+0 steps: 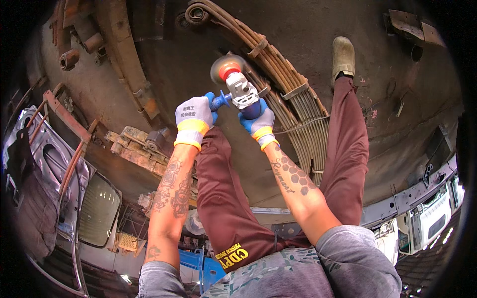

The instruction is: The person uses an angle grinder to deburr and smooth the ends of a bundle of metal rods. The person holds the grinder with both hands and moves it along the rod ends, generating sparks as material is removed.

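My left hand [195,114], in a grey and blue glove with a yellow cuff, is closed round the blue side handle [221,101] of an angle grinder [241,89]. My right hand [257,120], gloved alike, grips the grinder's dark blue body. The grinder's blurred round head [228,68], red in the middle, lies over or against the dark metal beside a long rusty leaf-spring stack [303,122]; contact cannot be told. That stack runs from the top centre down to between my legs, bound with metal clamps.
More rusty spring parts [124,69] lie upper left and blocky metal pieces [136,144] left of my leg. A silver vehicle door [69,208] and red metal frame [74,119] stand at far left. My right shoe [343,57] is upper right; white truck cabs [425,228] show lower right.
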A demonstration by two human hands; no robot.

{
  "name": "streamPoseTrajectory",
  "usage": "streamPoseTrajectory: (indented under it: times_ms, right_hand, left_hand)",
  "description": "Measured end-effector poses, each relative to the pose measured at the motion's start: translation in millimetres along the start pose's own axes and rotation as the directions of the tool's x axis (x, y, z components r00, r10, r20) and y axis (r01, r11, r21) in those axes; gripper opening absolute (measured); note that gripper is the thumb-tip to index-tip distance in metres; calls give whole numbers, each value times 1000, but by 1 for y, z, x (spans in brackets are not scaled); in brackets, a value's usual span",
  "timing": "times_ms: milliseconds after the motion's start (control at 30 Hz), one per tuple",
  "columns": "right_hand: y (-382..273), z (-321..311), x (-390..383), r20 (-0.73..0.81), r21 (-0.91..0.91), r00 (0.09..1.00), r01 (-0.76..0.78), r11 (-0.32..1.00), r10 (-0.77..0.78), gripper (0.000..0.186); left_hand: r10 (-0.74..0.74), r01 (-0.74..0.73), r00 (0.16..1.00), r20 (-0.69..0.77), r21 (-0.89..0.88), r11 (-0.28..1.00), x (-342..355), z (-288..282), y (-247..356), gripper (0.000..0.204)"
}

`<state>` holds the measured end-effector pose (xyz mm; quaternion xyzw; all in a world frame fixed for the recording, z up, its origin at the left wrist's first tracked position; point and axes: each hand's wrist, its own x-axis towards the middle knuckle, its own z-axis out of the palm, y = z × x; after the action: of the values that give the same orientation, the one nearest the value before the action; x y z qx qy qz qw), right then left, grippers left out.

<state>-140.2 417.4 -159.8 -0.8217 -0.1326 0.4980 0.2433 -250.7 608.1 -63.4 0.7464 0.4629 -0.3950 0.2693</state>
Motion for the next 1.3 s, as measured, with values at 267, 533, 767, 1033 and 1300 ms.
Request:
streamPoseTrajectory:
  times_ms: [267, 533, 767, 1033, 1300]
  right_hand:
    - [5, 4, 5, -6, 80, 997, -71, 994, 72, 66]
    - [4, 0, 3, -5, 362, 996, -78, 929, 86, 56]
    - [0, 4, 4, -13, 35, 992, -122, 992, 123, 66]
    - [-20, -25, -23, 160, -239, 985, -30, 971, 70, 66]
    - [-80, -41, -59, 250, -369, 967, 145, 918, -52, 68]
  left_hand:
    - [69, -68, 997, -38, 12, 998, 8, -4, 4, 24]
    - [131, -129, 990, -47, 42, 991, 8, -15, 14, 25]
    - [83, -83, 996, -27, 16, 996, 7, -9, 4, 24]
    - [-124, 130, 991, 52, -130, 983, -31, 15, -8, 21]
    - [-238, 227, 971, -16, -239, 944, -102, -7, -33, 20]
